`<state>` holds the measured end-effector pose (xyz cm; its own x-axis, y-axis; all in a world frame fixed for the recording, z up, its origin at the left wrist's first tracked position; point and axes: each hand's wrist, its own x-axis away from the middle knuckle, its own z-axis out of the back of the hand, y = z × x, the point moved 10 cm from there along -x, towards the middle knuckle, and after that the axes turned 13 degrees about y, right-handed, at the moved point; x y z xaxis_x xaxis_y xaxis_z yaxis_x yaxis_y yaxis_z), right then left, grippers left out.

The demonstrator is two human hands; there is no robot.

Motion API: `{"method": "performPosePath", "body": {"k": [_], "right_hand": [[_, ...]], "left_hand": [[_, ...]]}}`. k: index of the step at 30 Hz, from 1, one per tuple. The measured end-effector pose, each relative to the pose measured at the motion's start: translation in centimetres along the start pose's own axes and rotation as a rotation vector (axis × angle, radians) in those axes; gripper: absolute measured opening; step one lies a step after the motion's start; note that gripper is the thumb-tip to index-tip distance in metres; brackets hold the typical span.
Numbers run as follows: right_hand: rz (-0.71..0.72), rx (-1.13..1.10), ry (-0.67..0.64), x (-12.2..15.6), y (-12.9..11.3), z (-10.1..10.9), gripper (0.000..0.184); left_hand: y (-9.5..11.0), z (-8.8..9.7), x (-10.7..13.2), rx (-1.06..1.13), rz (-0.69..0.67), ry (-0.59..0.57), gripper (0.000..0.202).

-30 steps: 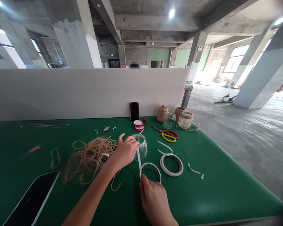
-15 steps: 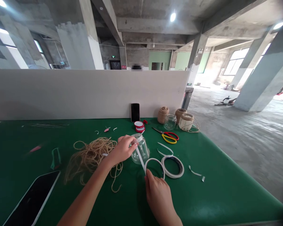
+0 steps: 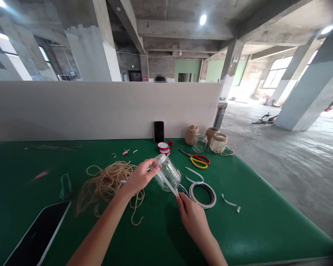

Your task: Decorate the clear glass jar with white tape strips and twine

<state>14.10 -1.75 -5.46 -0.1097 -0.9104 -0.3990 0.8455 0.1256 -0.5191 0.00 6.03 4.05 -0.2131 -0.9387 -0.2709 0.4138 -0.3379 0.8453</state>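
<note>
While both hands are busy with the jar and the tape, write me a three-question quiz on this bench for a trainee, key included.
1. Multiple choice. How is the glass jar between the hands held?
A) upright
B) tilted
C) upside down

2. True or false. The scissors have one red handle and one yellow handle.

3. Fill in the blank. The white tape strip runs along the jar from the left hand to the ____.

Key: 1, B; 2, true; 3, right hand.
</note>
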Motion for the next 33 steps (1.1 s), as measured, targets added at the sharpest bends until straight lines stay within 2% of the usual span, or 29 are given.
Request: {"method": "performPosePath", "body": {"k": [4, 9, 21, 26, 33], "right_hand": [[-0.044, -0.024, 0.021, 0.0, 0.4, 0.5, 0.030], [-0.107, -0.082, -0.019, -0.1, 0.6, 0.6, 0.027], [-0.183, -0.461, -0.092, -1.7, 0.5, -0.1, 0.022], [-0.203, -0.570, -0.139, -1.9, 0.4, -0.9, 0.023], [-0.182, -0.644, -0.156, -1.8, 0.4, -0.8, 0.032]], "left_hand": [[-0.4, -0.1, 0.1, 0.015, 0.026, -0.009, 0.023], [-0.9, -0.1, 0.4, 0.055, 0.048, -0.008, 0.024], [-0.1, 0.3, 1.3, 0.152, 0.073, 0.021, 0.024], [0.0, 0.4, 1.6, 0.124, 0.077, 0.035, 0.024], [0.0, 0.4, 1.8, 0.188, 0.068, 0.032, 0.025]]}}
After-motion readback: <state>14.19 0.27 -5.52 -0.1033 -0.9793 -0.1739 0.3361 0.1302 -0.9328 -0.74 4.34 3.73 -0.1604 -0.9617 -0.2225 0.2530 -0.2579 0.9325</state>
